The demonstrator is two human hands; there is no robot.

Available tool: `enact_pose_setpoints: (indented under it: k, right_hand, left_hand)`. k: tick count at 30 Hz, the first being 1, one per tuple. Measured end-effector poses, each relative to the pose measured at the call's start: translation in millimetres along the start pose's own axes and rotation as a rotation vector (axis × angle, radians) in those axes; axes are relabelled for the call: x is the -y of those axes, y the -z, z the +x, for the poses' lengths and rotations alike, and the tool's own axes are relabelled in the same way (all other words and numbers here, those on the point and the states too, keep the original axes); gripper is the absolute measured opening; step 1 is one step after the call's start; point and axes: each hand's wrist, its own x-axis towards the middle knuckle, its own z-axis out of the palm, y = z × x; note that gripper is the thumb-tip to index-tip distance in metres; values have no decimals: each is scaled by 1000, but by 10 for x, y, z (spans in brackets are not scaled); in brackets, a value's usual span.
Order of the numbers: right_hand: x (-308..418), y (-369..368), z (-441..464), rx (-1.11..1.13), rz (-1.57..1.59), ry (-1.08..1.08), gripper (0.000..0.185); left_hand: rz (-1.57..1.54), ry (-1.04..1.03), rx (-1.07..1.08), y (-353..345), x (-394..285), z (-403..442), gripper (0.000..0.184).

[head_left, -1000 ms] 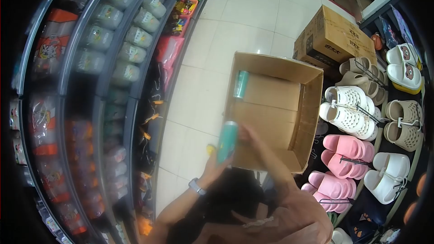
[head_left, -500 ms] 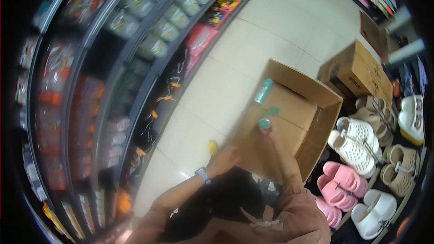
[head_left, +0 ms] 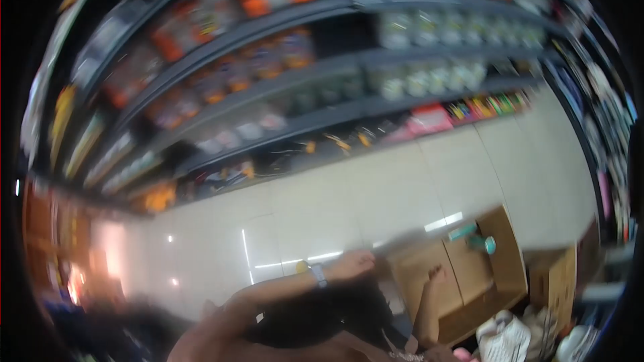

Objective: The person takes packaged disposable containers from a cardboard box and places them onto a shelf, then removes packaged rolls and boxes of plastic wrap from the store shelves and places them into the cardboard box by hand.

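Right hand over cardboard box; release looks done.
Green cylinders inside, right of its fingers, apart. Left hand outside. Both hands' fingers blurred, can't tell if open; regrasp calls for reaching right.

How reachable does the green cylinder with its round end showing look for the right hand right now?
Probably yes: the right hand appears over the open box, and I see nothing between it and that green cylinder. Blur and one view leave depth uncertain.
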Motion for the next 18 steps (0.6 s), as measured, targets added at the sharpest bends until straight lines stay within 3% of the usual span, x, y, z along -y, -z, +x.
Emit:
enact_pose_setpoints:
  k: [1, 3, 4, 6, 10, 18]
  right_hand:
    - [-120, 63, 51, 120, 56, 4, 22]
    - [31, -195, -429, 98, -9, 183, 19]
    - [40, -297, -514, 153, -82, 265, 13]
    - [108, -613, -925, 323, -73, 415, 11]
    - [-49, -1503, -2057, 560, -164, 435, 12]
    - [-1793, -2708, -4959, 1424, -482, 366, 10]
  left_hand:
    - [12, -122, -60, 72, 122, -86, 24]
    - [36, -152, -101, 315, 241, -309, 22]
    - [-24, -34, -56, 469, 261, -444, 23]
    - [58, -94, -166, 732, 328, -813, 26]
    - [-2, -103, -284, 1379, 586, -1643, 28]
    - [-143, -57, -762, 2160, 1167, -3122, 27]
